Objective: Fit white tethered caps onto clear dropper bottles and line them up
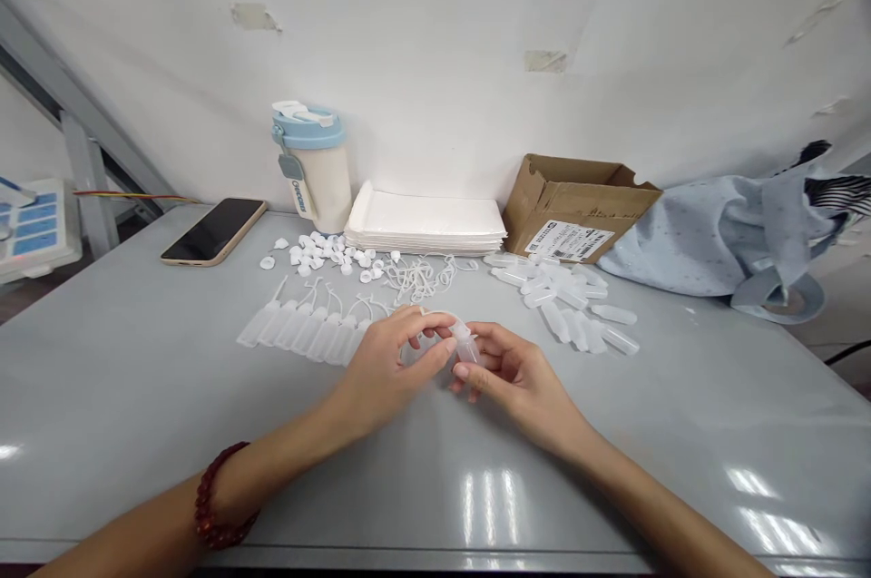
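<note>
Translucent plastic bottle (466,349) held over the grey counter (381,487). Right hand (527,378): partly closed, fingers around the body. Left hand (387,360): thumb and fingers pinched at the neck end. Strapped bottles (304,329) lie in a row, left; loose bottles (572,292) right.

White wall (435,34) facing me, bearing scraps of beige tape (254,16). Grey tabletop (327,478), glossy, running up to it; light returns as bright streaked reflections (490,505) near the front edge (435,558). To my left: grey metal frame (87,179), one bar (61,77) slanted.
</note>
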A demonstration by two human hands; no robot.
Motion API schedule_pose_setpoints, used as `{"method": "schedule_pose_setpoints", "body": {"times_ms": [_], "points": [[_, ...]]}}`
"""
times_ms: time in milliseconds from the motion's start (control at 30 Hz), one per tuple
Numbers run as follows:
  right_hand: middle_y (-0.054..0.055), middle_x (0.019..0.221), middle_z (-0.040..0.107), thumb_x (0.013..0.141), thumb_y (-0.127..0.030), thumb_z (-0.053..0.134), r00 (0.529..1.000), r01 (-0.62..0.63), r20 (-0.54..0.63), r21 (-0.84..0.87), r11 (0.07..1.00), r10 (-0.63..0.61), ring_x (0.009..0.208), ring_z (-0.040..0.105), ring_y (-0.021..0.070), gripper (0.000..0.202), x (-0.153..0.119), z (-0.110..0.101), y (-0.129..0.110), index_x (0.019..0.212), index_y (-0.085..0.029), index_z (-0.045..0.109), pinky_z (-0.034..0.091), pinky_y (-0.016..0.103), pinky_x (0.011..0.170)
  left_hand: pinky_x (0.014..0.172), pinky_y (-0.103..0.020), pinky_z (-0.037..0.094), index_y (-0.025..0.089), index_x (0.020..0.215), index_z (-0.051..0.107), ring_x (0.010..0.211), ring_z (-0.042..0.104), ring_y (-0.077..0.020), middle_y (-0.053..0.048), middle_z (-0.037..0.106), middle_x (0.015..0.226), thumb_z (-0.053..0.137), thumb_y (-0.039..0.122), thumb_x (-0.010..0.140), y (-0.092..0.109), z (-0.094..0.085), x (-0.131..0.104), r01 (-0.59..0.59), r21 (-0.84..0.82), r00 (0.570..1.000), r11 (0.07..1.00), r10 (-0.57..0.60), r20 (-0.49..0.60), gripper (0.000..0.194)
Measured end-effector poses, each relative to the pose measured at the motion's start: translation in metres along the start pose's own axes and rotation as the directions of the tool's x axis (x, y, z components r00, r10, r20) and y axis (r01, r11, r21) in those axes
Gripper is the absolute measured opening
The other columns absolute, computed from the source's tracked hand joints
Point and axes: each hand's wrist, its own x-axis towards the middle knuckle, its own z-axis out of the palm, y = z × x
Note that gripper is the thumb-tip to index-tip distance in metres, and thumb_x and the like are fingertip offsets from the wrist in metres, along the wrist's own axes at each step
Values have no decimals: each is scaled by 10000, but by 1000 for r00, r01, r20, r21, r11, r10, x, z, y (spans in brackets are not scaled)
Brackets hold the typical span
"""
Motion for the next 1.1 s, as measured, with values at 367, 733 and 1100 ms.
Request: {"method": "schedule_pose_setpoints", "body": {"times_ms": [367,733,1100], "points": [[-23,846,599,819,-357,638,999,-2,-34,143,990,7,673,663,137,461,3,1,8,1169,-250,357,530,313,685,915,-422,464,174,1213,463,1097,479,-254,-121,541,1163,532,152,823,-6,9,-7,-474,291,873,831,487,30,397],[-27,839,605,804,-332,651,999,-37,-11,205,978,40,732,700,177,507,5,6,9,1176,-253,317,541,350,735,889,-398,475,159,1103,508,1069,485,-241,-113,570,1122,552,127,833,-14,17,-3,-505,381,843,775,538,23,276],[5,858,630,837,-388,600,998,15,-67,52,999,-12,773,665,172,452,5,3,13,1179,-235,347,524,348,737,854,-388,478,181,1038,556,1012,498,-233,-82,613,1054,661,183,761,-19,8,7,-452,305,883,838,469,21,296]]}}
